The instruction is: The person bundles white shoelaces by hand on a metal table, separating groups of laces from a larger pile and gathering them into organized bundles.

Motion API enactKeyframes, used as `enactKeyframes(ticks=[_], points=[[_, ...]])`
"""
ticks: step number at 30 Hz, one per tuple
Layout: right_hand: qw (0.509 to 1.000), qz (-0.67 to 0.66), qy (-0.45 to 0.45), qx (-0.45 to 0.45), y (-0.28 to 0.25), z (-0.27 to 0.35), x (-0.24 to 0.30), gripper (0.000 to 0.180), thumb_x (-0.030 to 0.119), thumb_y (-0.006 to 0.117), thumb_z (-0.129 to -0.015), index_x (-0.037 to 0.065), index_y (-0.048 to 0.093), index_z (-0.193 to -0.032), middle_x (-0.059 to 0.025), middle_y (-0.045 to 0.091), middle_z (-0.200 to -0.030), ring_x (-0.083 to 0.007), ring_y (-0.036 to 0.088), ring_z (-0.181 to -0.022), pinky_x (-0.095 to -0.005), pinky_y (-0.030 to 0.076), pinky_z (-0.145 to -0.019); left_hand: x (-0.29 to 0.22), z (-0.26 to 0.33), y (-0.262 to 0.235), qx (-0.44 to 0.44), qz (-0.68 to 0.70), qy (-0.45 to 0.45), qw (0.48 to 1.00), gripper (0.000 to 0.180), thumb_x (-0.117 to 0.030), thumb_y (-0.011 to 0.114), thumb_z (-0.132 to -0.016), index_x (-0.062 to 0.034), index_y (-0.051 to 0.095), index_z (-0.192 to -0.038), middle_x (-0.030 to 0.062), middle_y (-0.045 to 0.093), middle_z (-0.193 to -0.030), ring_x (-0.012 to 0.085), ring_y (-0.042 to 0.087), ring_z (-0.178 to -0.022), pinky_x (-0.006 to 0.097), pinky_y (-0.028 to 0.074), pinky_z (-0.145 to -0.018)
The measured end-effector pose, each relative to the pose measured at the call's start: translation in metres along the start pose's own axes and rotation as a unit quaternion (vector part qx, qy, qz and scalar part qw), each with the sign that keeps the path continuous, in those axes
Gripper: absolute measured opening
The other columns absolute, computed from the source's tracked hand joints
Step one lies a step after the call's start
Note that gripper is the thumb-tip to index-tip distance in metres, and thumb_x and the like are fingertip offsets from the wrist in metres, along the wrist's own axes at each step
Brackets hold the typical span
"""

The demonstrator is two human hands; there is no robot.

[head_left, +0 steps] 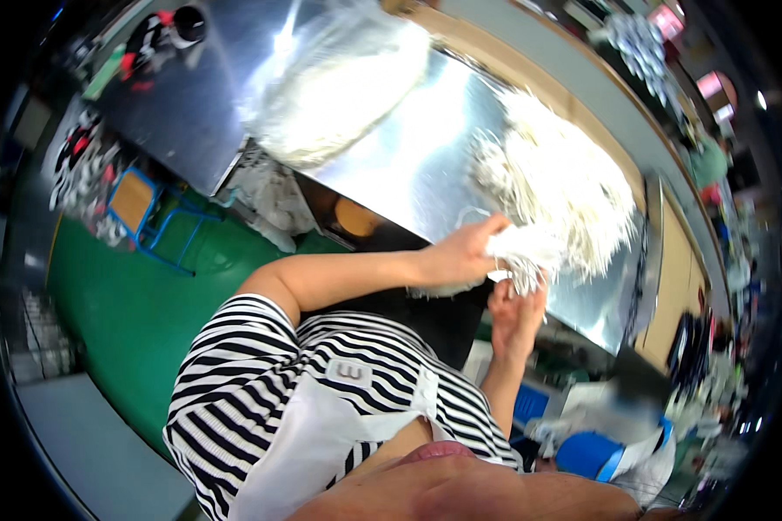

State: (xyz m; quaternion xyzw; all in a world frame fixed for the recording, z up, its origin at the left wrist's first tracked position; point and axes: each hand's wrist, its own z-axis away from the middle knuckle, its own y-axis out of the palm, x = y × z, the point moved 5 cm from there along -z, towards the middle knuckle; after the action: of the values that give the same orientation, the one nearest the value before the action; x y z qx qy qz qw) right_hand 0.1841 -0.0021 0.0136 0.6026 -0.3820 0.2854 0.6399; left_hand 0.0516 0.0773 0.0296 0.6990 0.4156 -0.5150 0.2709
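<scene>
A small bundle of thin white strands (pixel 534 252), like cords or strips, is held in front of me at the near edge of the metal table. My left hand (pixel 467 252) grips its left side with bent fingers. From below, my right hand (pixel 517 317) has its fingers closed on the bundle's lower end, where loose tips stick out. Just beyond both hands lies a large loose heap of the same white strands (pixel 573 178). Glare washes out much of the heap, and the exact kind of strand cannot be made out.
On the metal table (pixel 408 165), a clear plastic bag (pixel 347 87) of whitish material lies further left. A blue-framed stool (pixel 152 208) stands on the green floor (pixel 113 304). A raised ledge (pixel 547 65) runs along the table's far side. Blue containers (pixel 589 456) are at the right.
</scene>
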Motion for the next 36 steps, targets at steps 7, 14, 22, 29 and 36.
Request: enactKeyframes(ticks=[7,14,22,29,36], points=[[0.983,0.167,-0.064,0.036,0.045,-0.033,0.046,0.049,-0.001,0.068,-0.078,0.006,0.047,-0.122,-0.0069,0.057,-0.099,-0.0105,0.058,-0.067,-0.0174,0.044,-0.044,-0.042,0.022,-0.015,0.056,-0.042,0.039,0.997,0.054,-0.009,0.065,-0.082,-0.0039,0.034,-0.125,0.0184,0.058,-0.102,0.0310,0.059,-0.098,0.037,0.046,-0.081],[0.971,0.146,-0.087,0.166,0.158,-0.074,0.072,0.041,0.014,0.067,-0.084,0.003,0.049,-0.119,-0.0100,0.058,-0.104,-0.0140,0.059,-0.084,-0.0245,0.052,-0.065,-0.075,0.041,-0.066,0.125,0.255,0.025,0.958,0.055,-0.010,0.062,-0.087,-0.0017,0.033,-0.133,0.0118,0.058,-0.101,0.0183,0.059,-0.090,0.035,0.047,-0.082],[0.886,0.256,-0.044,0.384,0.281,-0.201,-0.009,0.044,0.031,0.047,-0.098,0.002,0.047,-0.131,-0.0126,0.056,-0.118,-0.0150,0.061,-0.087,-0.0271,0.050,-0.065,-0.135,0.090,-0.177,-0.095,0.378,0.097,0.916,0.055,-0.023,0.061,-0.088,-0.0018,0.036,-0.132,0.0091,0.055,-0.080,0.0161,0.053,-0.066,0.036,0.044,-0.068],[0.759,0.423,-0.075,0.489,0.279,-0.235,-0.141,0.034,0.016,0.061,-0.089,0.003,0.057,-0.120,-0.0092,0.063,-0.109,-0.0168,0.064,-0.088,-0.0294,0.053,-0.075,-0.157,0.106,-0.219,-0.352,0.150,0.106,0.918,0.053,-0.025,0.061,-0.088,0.0005,0.038,-0.130,0.0058,0.052,-0.076,0.0144,0.051,-0.065,0.033,0.042,-0.066],[0.755,0.541,-0.105,0.357,0.117,-0.225,-0.096,0.025,0.016,0.063,-0.085,0.002,0.063,-0.106,-0.0140,0.065,-0.103,-0.0244,0.065,-0.084,-0.0340,0.052,-0.074,-0.067,0.003,-0.322,-0.409,-0.318,0.006,0.855,0.054,-0.019,0.064,-0.088,-0.0008,0.039,-0.131,0.0143,0.059,-0.104,0.0282,0.058,-0.094,0.034,0.045,-0.082]])
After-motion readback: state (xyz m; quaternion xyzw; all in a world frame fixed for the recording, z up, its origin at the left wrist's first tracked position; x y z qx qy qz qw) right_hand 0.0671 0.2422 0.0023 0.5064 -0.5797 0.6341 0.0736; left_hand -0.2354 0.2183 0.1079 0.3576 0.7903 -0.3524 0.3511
